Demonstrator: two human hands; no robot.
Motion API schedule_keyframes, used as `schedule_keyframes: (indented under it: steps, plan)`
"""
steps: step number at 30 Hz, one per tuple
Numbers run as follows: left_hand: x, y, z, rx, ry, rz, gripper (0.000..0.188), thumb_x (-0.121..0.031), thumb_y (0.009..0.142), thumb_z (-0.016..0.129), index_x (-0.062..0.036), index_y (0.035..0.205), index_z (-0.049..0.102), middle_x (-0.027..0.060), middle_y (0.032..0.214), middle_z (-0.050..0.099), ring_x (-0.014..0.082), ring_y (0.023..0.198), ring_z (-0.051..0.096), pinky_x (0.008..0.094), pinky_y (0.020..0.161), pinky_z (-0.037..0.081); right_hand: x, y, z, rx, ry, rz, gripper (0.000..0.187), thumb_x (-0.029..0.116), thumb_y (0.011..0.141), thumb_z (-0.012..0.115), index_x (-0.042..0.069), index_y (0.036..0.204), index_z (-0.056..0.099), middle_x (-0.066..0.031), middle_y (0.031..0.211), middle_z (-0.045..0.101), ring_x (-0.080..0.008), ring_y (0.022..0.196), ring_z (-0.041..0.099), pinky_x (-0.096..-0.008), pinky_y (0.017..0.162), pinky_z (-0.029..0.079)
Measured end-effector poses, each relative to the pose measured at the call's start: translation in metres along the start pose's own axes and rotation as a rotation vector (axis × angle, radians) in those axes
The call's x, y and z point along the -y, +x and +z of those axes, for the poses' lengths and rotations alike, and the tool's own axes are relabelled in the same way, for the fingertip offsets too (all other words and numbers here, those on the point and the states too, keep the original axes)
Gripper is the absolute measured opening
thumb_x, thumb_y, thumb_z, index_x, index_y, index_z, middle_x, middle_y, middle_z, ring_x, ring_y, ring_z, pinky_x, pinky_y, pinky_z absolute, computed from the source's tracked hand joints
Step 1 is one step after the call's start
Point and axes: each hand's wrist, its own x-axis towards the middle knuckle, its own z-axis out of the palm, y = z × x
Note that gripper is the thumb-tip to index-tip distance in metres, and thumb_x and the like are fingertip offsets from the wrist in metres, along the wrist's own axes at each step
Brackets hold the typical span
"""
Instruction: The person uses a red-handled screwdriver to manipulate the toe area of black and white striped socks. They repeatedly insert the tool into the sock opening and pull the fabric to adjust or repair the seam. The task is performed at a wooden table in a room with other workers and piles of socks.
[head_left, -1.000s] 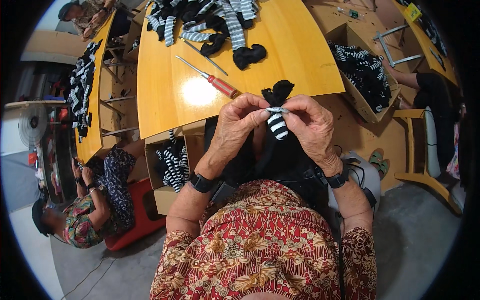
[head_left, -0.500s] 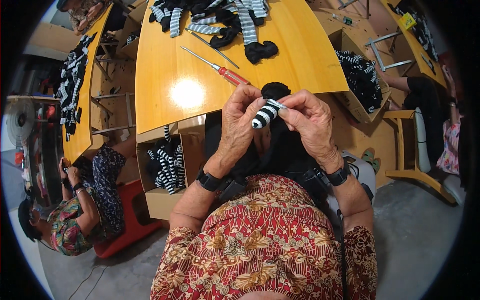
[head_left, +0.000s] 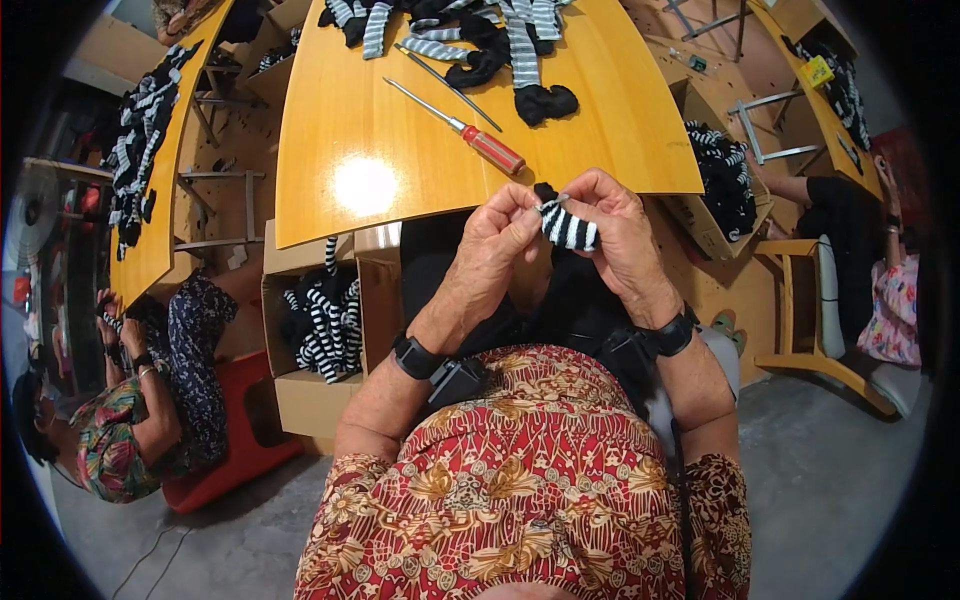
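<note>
My left hand (head_left: 490, 238) and my right hand (head_left: 628, 240) meet over my lap, just off the table's near edge. Between them is a small black-and-white striped knitted piece (head_left: 570, 230). Left thumb and forefinger pinch its gathered upper corner, while the right fingers hold its top and right side. A little black fabric (head_left: 544, 190) shows above the pinch; the rest of the black part is hidden. On the table beyond lie a screwdriver (head_left: 490, 150) with a red handle and a thin dark metal rod (head_left: 450, 87).
Grey-and-black knitted pieces (head_left: 525, 60) heap at the far side of the yellow table (head_left: 420, 180). Cardboard boxes of striped pieces stand below left (head_left: 305, 405) and right (head_left: 690, 212). A person (head_left: 150, 410) works at the left table; another (head_left: 888, 300) sits at right.
The knitted piece has turned: its striped end now points lower right instead of lower left, and less black shows. My left fingers have shifted to its upper corner. The whole view has moved slightly.
</note>
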Motion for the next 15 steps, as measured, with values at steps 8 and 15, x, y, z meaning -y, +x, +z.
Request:
schedule_keyframes:
  steps: [8, 15]
  plan:
    - [0.002, -0.006, 0.007, -0.112, 0.279, 0.09, 0.015, -0.012, 0.091, 0.066, -0.0067, 0.1, 0.056, -0.0031, 0.087, 0.058, 0.0036, 0.077, 0.054, 0.0179, 0.069, 0.044, 0.007, -0.014, -0.004, 0.078, -0.093, -0.038, 0.011, 0.009, 0.088, 0.065, 0.002, 0.096, 0.062, -0.0005, 0.086, 0.064, -0.004, 0.074, 0.058, -0.0172, 0.064, 0.046]
    - [-0.001, -0.005, 0.012, -0.195, 0.329, 0.186, 0.011, -0.01, 0.092, 0.064, -0.0075, 0.098, 0.055, -0.0024, 0.089, 0.059, 0.0037, 0.079, 0.055, 0.0184, 0.071, 0.045, 0.016, -0.016, 0.0, 0.15, -0.321, -0.018, 0.012, 0.013, 0.089, 0.066, 0.004, 0.095, 0.064, 0.0017, 0.082, 0.061, -0.005, 0.072, 0.053, -0.0199, 0.064, 0.044]
